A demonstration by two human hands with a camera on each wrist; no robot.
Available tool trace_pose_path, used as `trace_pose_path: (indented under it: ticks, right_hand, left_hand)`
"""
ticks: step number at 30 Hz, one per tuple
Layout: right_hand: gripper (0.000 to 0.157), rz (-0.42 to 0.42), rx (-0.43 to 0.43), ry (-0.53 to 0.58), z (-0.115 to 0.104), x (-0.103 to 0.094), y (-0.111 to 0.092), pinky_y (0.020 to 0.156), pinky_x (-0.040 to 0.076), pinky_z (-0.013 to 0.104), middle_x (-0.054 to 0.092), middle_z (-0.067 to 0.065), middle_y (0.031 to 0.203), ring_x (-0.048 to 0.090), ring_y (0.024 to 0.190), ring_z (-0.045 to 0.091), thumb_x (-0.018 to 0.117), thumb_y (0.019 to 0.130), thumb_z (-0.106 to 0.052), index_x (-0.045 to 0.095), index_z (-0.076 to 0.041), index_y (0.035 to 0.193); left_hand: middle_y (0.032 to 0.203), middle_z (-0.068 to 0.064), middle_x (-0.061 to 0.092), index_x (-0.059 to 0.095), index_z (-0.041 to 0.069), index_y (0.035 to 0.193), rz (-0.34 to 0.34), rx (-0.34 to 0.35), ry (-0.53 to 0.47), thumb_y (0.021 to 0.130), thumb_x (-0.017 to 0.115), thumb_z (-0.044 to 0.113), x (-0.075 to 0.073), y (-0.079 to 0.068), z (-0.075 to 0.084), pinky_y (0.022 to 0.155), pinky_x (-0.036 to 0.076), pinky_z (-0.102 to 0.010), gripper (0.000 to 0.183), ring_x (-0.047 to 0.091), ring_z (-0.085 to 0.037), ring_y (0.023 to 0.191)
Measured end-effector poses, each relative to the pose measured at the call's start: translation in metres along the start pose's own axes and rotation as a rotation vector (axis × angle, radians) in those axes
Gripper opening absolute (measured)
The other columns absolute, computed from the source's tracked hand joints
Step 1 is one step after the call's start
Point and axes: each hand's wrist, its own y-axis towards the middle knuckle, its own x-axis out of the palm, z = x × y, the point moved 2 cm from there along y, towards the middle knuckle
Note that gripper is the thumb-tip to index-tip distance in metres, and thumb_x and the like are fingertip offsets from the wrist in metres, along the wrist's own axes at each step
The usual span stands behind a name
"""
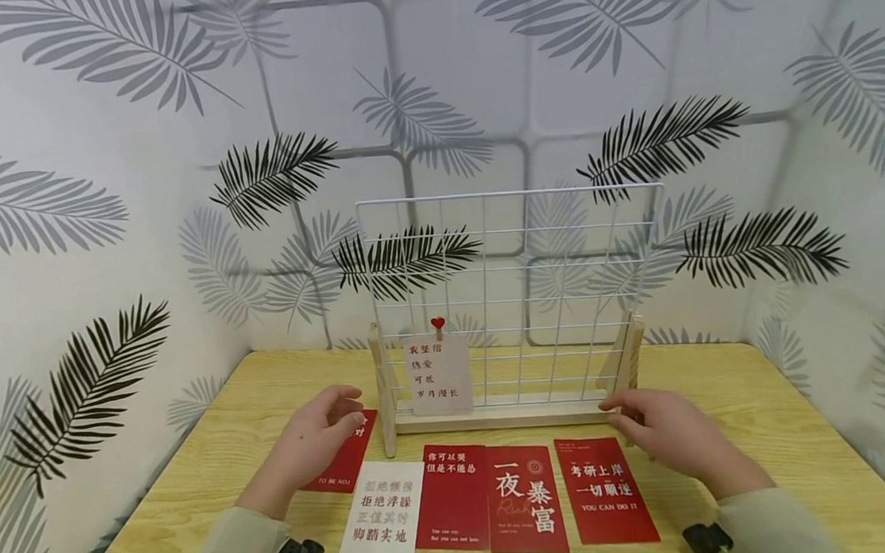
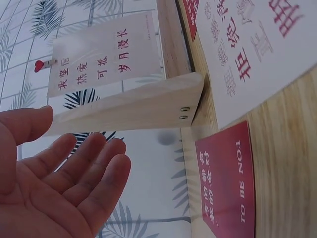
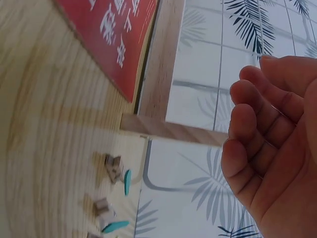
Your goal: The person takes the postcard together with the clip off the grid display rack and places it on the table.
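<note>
A white wire grid rack (image 1: 518, 285) with a wooden base stands upright on the table. A heart-topped clip (image 1: 438, 324) fixes a white lettered card (image 1: 439, 377) to its lower left. Just left of the rack's left wooden foot (image 2: 143, 106), my left hand (image 1: 316, 438) hovers, fingers loosely bent and palm bare. By the right foot (image 3: 168, 130) is my right hand (image 1: 664, 428), its fingers relaxed around nothing. From the head view I cannot tell whether it touches the wood.
In front of the rack lie a white card (image 1: 380, 518) and red cards (image 1: 457, 497), (image 1: 528, 499), (image 1: 607, 489). Another red card (image 2: 228, 183) lies partly under my left hand. Small wooden clips (image 3: 115, 168) with teal parts sit right of the rack. A leaf-patterned wall (image 1: 146, 200) rises behind.
</note>
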Motion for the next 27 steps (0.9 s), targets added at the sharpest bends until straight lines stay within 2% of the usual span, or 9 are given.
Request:
trace_pose_path:
  ticks: [4,10,20,27]
  right_hand:
    - [0.022,0.026,-0.042,-0.022,-0.011,0.003,0.004,0.064,0.048,0.032,0.070,-0.005,0.100,0.052,0.070,0.010,0.068,0.098,-0.025,0.073,-0.016,0.118]
    - [0.024,0.032,-0.073,-0.042,-0.025,0.008,0.011,0.063,0.045,0.032,0.058,-0.011,0.079,0.049,0.066,0.010,0.068,0.099,-0.025,0.072,-0.017,0.121]
    - [0.026,0.029,-0.122,-0.038,-0.044,0.012,0.023,0.062,0.046,0.031,0.057,-0.013,0.076,0.049,0.064,0.009,0.068,0.098,-0.023,0.070,-0.017,0.124]
    - [0.027,0.044,-0.144,-0.046,-0.058,0.012,0.026,0.061,0.045,0.030,0.056,-0.015,0.076,0.049,0.063,0.008,0.068,0.099,-0.026,0.070,-0.020,0.125]
  left_hand:
    - [0.130,-0.007,0.064,0.054,0.014,0.140,-0.001,0.007,-0.016,0.101,0.063,0.023,0.005,0.002,0.004,0.099,0.050,-0.050,0.041,0.060,-0.029,0.119]
    - [0.126,-0.007,0.065,0.054,0.010,0.140,-0.004,0.043,-0.046,0.100,0.064,0.019,0.014,0.005,0.012,0.099,0.050,-0.048,0.042,0.062,-0.027,0.116]
    - [0.134,-0.008,0.061,0.050,0.012,0.146,-0.038,0.057,-0.101,0.100,0.064,0.020,0.026,0.007,0.023,0.100,0.048,-0.051,0.049,0.060,-0.027,0.121]
    - [0.139,-0.004,0.059,0.046,0.018,0.150,-0.045,0.055,-0.099,0.099,0.066,0.025,0.033,0.007,0.030,0.100,0.049,-0.051,0.055,0.058,-0.027,0.126]
